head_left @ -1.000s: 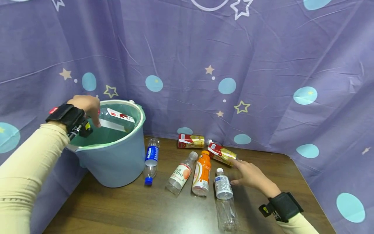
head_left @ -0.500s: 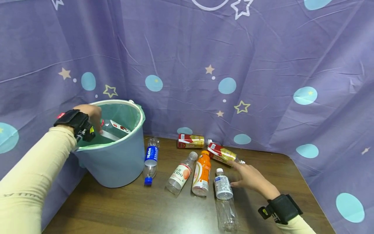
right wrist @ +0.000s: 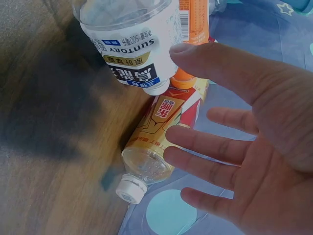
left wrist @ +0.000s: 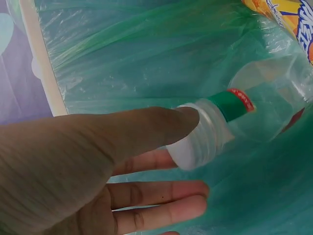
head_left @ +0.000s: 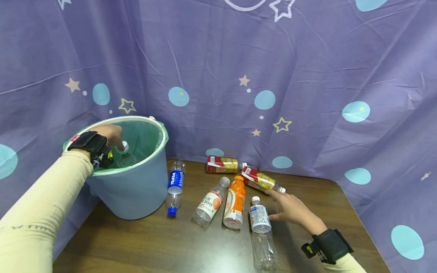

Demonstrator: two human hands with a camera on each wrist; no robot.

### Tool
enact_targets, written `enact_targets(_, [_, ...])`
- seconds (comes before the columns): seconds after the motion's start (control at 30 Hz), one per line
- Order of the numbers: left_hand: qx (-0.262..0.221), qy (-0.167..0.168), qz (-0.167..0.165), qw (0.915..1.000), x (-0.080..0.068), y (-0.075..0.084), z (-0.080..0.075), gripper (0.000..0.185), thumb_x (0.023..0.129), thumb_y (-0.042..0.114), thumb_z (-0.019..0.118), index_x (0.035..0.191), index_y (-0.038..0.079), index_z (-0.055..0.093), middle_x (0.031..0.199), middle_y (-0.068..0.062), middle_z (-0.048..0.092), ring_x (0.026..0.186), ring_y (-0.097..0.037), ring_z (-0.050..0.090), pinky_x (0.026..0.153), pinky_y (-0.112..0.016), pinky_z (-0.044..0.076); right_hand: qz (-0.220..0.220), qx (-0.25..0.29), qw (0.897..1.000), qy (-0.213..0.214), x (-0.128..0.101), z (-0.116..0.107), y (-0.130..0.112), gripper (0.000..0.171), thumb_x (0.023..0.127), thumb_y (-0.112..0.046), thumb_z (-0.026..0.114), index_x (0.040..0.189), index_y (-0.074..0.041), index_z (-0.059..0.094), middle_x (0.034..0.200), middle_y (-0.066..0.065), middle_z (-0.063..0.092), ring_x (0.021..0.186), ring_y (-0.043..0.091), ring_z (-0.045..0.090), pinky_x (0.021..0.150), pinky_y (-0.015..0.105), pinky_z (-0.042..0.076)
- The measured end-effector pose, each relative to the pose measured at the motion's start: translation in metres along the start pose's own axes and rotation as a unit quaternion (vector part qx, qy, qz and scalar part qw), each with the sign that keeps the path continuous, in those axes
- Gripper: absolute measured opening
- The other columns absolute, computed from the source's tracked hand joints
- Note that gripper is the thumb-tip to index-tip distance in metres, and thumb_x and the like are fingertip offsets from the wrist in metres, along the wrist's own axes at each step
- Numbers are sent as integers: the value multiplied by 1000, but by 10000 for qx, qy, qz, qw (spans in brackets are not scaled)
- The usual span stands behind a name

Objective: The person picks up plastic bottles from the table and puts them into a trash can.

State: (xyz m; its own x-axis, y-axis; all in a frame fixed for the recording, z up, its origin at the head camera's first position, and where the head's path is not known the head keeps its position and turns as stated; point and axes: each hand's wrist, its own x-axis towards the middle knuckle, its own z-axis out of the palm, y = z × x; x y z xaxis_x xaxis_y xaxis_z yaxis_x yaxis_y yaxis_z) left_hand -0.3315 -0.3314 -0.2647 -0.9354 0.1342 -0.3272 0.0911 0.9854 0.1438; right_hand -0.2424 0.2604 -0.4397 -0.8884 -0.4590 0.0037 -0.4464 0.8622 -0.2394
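My left hand (head_left: 110, 133) reaches inside the bucket's rim. Its thumb and index finger pinch the white end of a clear plastic bottle (left wrist: 266, 105) with a green band at its neck, while the other fingers extend below. Over the table's right side, my right hand (head_left: 295, 210) hovers with fingers spread and nothing held. Its thumb is close beside a clear bottle with a white Suntory label (right wrist: 129, 51). Beyond its fingertips lies a red-and-gold labelled bottle with a white cap (head_left: 261, 179). The blue bucket (head_left: 136, 193) is lined with a green bag.
An orange-capped bottle (head_left: 235, 204), a peach-label bottle (head_left: 209, 204) and a Pepsi bottle (head_left: 175, 184) lie across the wooden table (head_left: 170, 246). Another red-and-gold bottle (head_left: 222, 165) is by the purple curtain (head_left: 211, 57). Inside the bucket shows an orange-yellow wrapper (left wrist: 288, 19).
My left hand has moved right and down into the bucket, and the bottle has dropped lower, its white end now up by the fingers. The right hand has barely shifted.
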Motion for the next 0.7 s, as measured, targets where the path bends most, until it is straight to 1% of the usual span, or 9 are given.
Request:
enact_targets(0.1, [97, 97, 114, 9998, -1, 1, 1, 27, 78, 18, 73, 63, 13, 52, 63, 1, 50, 59, -14, 49, 54, -24, 41, -28, 13, 10000, 22, 0, 1, 0, 82, 68, -32, 94, 136, -5, 58, 109, 16, 74, 94, 33, 71, 80, 50, 58])
enact_targets(0.2, [407, 198, 215, 9987, 0, 2, 1, 23, 80, 21, 72, 70, 5, 60, 68, -3, 55, 64, -18, 52, 58, -28, 44, -65, 20, 10000, 63, 0, 2, 0, 82, 67, -31, 94, 136, -5, 58, 108, 15, 74, 92, 32, 71, 79, 50, 58])
enact_targets(0.27, [562, 212, 244, 9979, 0, 3, 0, 25, 82, 22, 72, 77, -1, 64, 73, -6, 57, 69, -21, 53, 63, -33, 48, -83, 21, 9999, 78, 0, 3, 0, 81, 68, -31, 94, 136, -5, 58, 107, 15, 74, 92, 32, 71, 79, 50, 58])
enact_targets(0.37, [797, 211, 233, 9963, -2, 5, -2, 34, 85, 25, 71, 88, -9, 67, 80, -11, 63, 76, -25, 57, 74, -42, 53, -105, 8, 9999, 73, 0, 5, 0, 81, 67, -31, 94, 135, -5, 58, 107, 15, 74, 91, 31, 71, 78, 49, 58])
enact_targets(0.43, [879, 210, 207, 9957, -2, 6, -4, 37, 87, 26, 71, 92, -10, 68, 83, -13, 64, 78, -26, 57, 77, -46, 53, -127, 11, 9999, 66, 0, 6, 1, 81, 67, -30, 94, 135, -5, 58, 106, 15, 75, 90, 31, 71, 78, 49, 58])
enact_targets(0.53, [870, 266, 260, 9955, -4, 11, -8, 34, 89, 27, 70, 88, -7, 68, 78, -9, 61, 74, -24, 55, 74, -45, 52, -142, 22, 9999, 55, 0, 6, 1, 81, 67, -30, 94, 135, -5, 58, 106, 15, 74, 91, 31, 72, 79, 49, 58])
enact_targets(0.6, [776, 359, 258, 9960, -5, 15, -11, 31, 89, 28, 70, 80, -1, 65, 72, -5, 53, 70, -22, 51, 69, -41, 47, -141, 39, 9999, 36, 0, 5, 1, 81, 67, -29, 94, 135, -5, 58, 106, 15, 74, 91, 31, 71, 79, 49, 58])
enact_targets(0.63, [756, 442, 273, 9958, -6, 18, -13, 30, 90, 27, 70, 83, -1, 66, 74, -5, 55, 71, -22, 53, 69, -42, 48, -139, 42, 9999, 20, 0, 5, 1, 81, 67, -29, 94, 135, -5, 58, 105, 15, 74, 91, 31, 71, 78, 49, 58])
enact_targets(0.7, [713, 592, 273, 9953, -8, 24, -16, 30, 91, 29, 70, 78, 3, 61, 72, -3, 49, 69, -21, 49, 67, -40, 43, -132, 56, 9999, 8, 1, 4, 1, 80, 68, -29, 94, 135, -5, 58, 105, 14, 74, 90, 31, 71, 78, 48, 58])
